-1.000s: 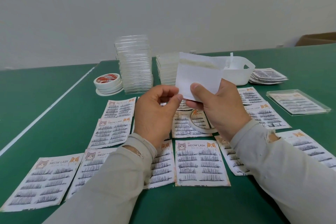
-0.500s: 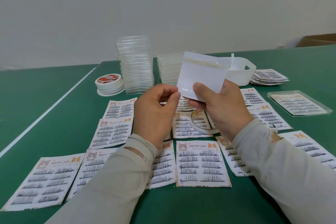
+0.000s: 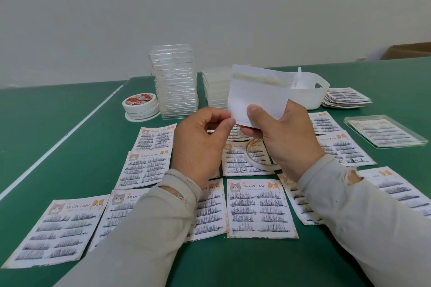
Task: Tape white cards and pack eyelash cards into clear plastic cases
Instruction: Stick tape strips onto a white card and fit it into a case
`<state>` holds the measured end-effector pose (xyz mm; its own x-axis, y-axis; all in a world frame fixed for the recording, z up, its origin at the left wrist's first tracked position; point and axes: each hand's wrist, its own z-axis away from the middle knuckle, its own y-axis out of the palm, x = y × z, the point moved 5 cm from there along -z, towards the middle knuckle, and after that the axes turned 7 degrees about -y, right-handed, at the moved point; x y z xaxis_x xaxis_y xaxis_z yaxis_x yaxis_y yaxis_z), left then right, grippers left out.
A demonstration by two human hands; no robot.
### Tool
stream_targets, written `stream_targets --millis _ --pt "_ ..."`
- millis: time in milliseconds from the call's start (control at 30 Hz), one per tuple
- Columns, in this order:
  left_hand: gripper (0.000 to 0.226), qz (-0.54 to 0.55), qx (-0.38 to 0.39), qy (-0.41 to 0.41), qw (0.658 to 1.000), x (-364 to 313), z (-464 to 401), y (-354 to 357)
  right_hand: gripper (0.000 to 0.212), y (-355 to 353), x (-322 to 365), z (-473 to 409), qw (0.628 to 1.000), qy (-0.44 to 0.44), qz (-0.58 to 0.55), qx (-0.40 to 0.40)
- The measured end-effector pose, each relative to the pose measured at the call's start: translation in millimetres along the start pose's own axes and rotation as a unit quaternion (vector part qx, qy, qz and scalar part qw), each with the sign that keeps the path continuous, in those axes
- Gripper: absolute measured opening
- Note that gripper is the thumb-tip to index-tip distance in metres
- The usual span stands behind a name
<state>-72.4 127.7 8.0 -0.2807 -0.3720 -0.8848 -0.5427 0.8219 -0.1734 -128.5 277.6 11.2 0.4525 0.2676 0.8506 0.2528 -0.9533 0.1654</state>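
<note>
My right hand [image 3: 283, 140] holds a white card [image 3: 257, 95] upright above the table, thumb on its lower edge; a strip of tape crosses the card near its top. My left hand [image 3: 200, 144] has its thumb and forefinger pinched at the card's lower left corner; what they pinch is too small to tell. Several "MEOW LASH" eyelash cards [image 3: 260, 208] lie in rows on the green table. A loose tape ring [image 3: 258, 158] lies on one card under my right hand. Two stacks of clear plastic cases [image 3: 173, 81] stand behind.
Rolls of tape [image 3: 140, 105] sit at the left of the case stacks. A white plastic basket [image 3: 310, 93] stands behind the card, with a pile of eyelash cards [image 3: 345, 98] to its right. A packed clear case [image 3: 384, 133] lies at the right. A white line [image 3: 58, 144] crosses the table.
The card has risen slightly and tilted a little. Both hands stay at its lower edge, the left fingers still pinched at the corner.
</note>
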Motion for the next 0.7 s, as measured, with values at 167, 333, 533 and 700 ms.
stream_targets --millis 167,333,533,700 --pt "0.016 -0.019 0.021 0.009 1.000 0.9 -0.8 0.9 0.020 1.2 0.2 0.4 1.000 0.000 0.010 0.016" --pt "0.022 0.016 -0.005 -0.003 1.000 2.5 -0.9 -0.3 0.014 -3.6 -3.7 -2.2 0.999 0.036 -0.030 -0.015" --pt "0.012 -0.008 -0.007 -0.002 1.000 3.0 -0.8 -2.3 0.015 -5.6 -4.7 -1.9 0.999 0.031 -0.007 -0.011" --pt "0.015 -0.073 0.009 0.030 0.997 1.5 -1.8 -1.8 0.018 -1.7 0.6 -1.6 0.998 -0.018 0.056 0.024"
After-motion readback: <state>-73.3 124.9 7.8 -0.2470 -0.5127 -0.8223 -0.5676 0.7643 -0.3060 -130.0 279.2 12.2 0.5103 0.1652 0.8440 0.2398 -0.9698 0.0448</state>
